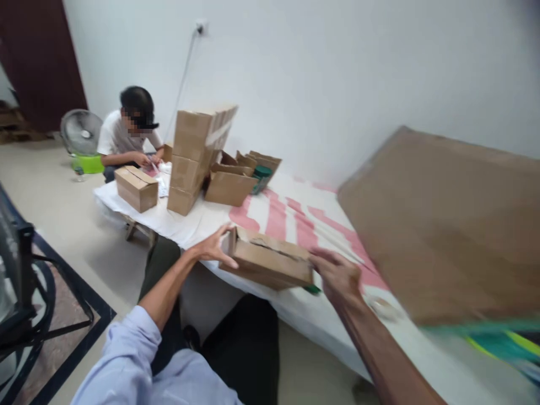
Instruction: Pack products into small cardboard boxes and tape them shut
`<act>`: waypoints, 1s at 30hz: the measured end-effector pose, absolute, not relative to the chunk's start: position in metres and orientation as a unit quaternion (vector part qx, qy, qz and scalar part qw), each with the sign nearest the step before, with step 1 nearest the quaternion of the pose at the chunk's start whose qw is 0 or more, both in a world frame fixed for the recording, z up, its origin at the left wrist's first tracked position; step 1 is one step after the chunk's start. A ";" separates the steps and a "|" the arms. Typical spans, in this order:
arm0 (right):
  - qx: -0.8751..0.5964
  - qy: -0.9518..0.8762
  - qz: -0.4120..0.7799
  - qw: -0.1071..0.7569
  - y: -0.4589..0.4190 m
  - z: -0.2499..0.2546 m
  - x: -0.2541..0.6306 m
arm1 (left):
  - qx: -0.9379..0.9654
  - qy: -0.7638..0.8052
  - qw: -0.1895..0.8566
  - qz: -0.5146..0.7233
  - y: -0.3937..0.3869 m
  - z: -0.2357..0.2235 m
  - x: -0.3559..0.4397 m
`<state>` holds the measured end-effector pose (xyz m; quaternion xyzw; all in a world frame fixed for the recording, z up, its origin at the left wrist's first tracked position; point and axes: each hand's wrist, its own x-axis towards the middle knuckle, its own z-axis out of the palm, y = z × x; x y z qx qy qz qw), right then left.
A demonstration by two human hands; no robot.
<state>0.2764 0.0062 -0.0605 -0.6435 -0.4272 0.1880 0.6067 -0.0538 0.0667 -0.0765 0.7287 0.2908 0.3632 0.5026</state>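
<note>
A small brown cardboard box (270, 260) lies at the near edge of a low table covered by a white cloth with red stripes (291, 216). My left hand (216, 246) grips the box's left end, thumb along its front. My right hand (335, 274) holds the box's right end, fingers curled over it. A green item (313, 289) shows just under the box's right corner.
A large flat cardboard sheet (447, 225) fills the right side of the table. Stacked boxes (198, 154), a closed box (135, 187) and open boxes (236, 180) stand farther left, where another person (126, 138) sits working. A fan (80, 132) stands behind, and a black chair (25, 281) at left.
</note>
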 end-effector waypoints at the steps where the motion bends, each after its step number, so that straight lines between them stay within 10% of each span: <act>1: -0.640 -0.412 0.206 0.615 0.006 -0.059 0.276 | 0.731 0.296 0.497 0.360 0.067 -0.081 -0.056; 16: -0.679 -0.382 0.208 0.591 0.003 -0.065 0.304 | 0.777 0.280 0.372 0.423 0.031 -0.060 -0.021; 22: -0.620 -0.583 -0.082 0.519 -0.019 -0.015 0.264 | 0.806 0.304 0.306 0.404 0.017 -0.040 -0.011; 30: -0.439 -0.859 -0.221 0.146 -0.037 0.040 0.188 | 0.795 0.341 0.257 0.430 0.007 -0.024 0.019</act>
